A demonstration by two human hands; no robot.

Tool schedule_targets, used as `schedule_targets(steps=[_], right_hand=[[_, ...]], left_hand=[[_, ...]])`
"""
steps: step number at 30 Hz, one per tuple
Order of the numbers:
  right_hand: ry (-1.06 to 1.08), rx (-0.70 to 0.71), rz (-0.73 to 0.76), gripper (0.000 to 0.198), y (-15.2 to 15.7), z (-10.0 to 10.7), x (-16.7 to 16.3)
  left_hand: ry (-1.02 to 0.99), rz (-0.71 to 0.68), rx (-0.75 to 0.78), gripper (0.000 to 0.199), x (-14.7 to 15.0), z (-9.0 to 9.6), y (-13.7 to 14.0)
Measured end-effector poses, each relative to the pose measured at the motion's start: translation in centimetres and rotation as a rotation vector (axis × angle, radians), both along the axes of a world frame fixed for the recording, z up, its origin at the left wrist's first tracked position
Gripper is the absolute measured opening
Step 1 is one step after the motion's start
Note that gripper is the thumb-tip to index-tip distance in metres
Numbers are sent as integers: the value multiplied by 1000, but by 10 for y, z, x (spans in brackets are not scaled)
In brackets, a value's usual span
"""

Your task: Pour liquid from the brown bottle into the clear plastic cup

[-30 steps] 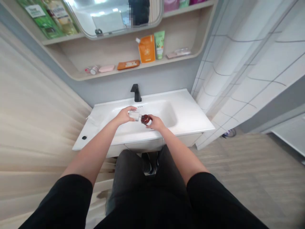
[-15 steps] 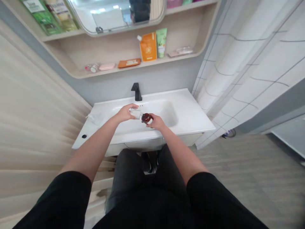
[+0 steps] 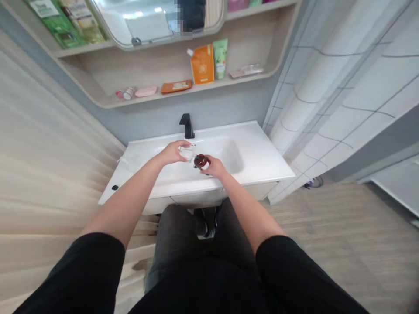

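Over the white sink basin (image 3: 234,157), my left hand (image 3: 173,152) grips a small clear container (image 3: 187,153) between thumb and fingers. My right hand (image 3: 215,167) is closed round a dark reddish-brown bottle (image 3: 200,161), which tilts toward the clear container. The bottle's mouth is close to the container's opening; whether they touch I cannot tell. Any liquid between them is too small to make out. A black cap-like thing (image 3: 115,187) lies on the counter's left end, near my left forearm. Behind both hands stands the black faucet (image 3: 187,125).
Above the sink runs a shelf (image 3: 150,97) with an orange pouch (image 3: 203,65), a green tube (image 3: 220,59), an orange packet (image 3: 176,87) and a pink bar-shaped item (image 3: 146,91). A mirror (image 3: 153,22) hangs over it. A beige curtain (image 3: 49,144) borders the left side.
The clear container in my left hand has tipped slightly and shifted a little. My right hand and the bottle stay almost where they were. The camera view has drifted slightly.
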State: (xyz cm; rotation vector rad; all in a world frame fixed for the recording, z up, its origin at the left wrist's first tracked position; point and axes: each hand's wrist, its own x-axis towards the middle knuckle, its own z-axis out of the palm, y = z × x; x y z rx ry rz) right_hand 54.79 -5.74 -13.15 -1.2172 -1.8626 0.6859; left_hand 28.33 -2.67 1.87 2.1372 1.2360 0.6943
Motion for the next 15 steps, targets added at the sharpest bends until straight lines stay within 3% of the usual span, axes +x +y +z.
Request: schedule_targets(steps=[15], right_hand=[[15,11,-21,84,-3,6,0]], left_hand=[[115,-81,69,77,11,22,7]])
